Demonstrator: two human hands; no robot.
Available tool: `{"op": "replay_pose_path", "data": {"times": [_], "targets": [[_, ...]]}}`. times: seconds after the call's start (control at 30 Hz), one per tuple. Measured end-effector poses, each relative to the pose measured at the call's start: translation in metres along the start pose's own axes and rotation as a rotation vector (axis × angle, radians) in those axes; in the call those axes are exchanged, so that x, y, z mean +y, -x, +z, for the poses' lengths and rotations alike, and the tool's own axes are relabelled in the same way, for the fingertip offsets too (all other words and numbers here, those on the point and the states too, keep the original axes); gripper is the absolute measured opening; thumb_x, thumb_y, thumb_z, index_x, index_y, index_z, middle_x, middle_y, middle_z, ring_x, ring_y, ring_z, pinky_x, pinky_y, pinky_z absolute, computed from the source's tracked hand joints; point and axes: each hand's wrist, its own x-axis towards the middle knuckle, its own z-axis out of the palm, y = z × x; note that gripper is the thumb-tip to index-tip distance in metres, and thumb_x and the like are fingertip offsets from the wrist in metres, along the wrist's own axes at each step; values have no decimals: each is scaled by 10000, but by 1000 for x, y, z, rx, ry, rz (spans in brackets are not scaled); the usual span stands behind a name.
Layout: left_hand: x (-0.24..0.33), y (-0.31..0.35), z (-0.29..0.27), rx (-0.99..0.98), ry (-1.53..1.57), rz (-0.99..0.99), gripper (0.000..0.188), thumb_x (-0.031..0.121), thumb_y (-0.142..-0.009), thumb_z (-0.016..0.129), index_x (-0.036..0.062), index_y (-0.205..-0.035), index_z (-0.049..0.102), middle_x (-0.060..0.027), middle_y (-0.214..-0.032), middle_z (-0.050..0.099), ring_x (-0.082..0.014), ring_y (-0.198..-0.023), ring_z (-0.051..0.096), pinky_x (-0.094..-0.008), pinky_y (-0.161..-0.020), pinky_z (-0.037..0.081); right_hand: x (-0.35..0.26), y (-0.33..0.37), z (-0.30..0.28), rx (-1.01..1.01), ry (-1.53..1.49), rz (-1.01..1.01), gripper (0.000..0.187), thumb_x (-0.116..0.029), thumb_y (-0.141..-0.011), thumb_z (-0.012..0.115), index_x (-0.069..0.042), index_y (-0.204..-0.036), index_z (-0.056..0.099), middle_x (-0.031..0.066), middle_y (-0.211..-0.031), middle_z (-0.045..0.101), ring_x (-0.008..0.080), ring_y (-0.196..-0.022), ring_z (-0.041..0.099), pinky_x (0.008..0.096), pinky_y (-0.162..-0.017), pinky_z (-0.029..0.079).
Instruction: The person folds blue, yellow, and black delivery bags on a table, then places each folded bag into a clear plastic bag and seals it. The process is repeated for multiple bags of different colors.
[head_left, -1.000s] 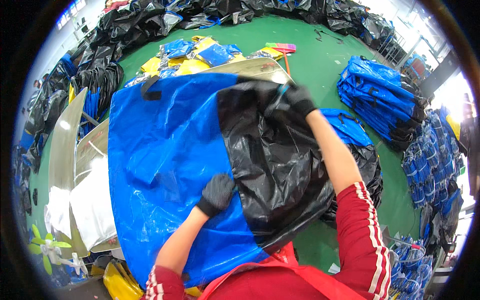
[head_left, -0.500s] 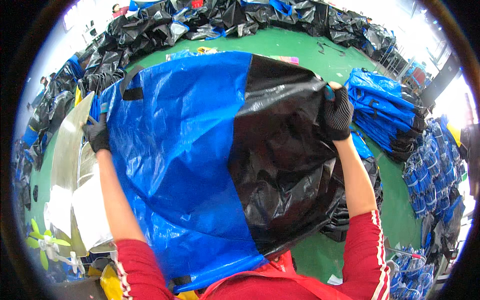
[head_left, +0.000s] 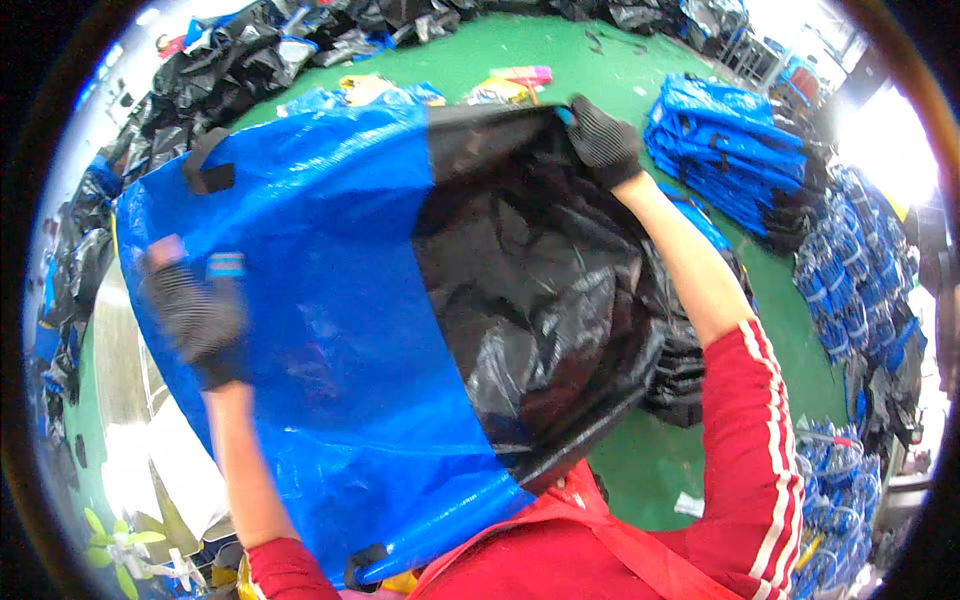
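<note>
A large blue-and-black plastic bag spreads out in front of me, its blue part on the left and its black part on the right. Short black strap loops show at its far left edge and its near edge. My right hand, in a dark striped glove with the fingertips bare or teal, grips the far edge of the black part. Over the blue part, close to its left edge, is my left hand in a matching glove. It is blurred by motion, but its thumb and fingers look apart, with nothing seen between them.
A pile of folded blue-and-black bags lies at the far right on the green floor. Beyond it are tied blue bundles. Dark sheeting is heaped at the back left. A small fan with green blades stands at the lower left.
My left hand has let go of the bag's left edge and come over its blue face. My right hand has moved left and farther away with the black edge. The bag has shifted left.
</note>
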Motion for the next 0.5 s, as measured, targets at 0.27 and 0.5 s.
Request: {"op": "replay_pose_path", "data": {"times": [0.27,0.5], "targets": [[335,217,-93,-1034,1585,554,779,682,-728,522,51,-1178,603,-214,-1309,505,-391,-1271,413,-547,-1101,226,-3,-56,34,81,-57,-63,239,-281,-896,508,-147,-1079,585,141,-690,652,389,-609,634,498,-530,491],[319,223,-104,-1025,1564,667,696,653,-819,480,95,-1216,604,-210,-1357,484,-388,-1303,399,-543,-1131,195,-67,-47,15,-502,120,351,384,-261,-900,447,-74,-1214,566,228,-1135,610,378,-1050,590,458,-879,477]]}}
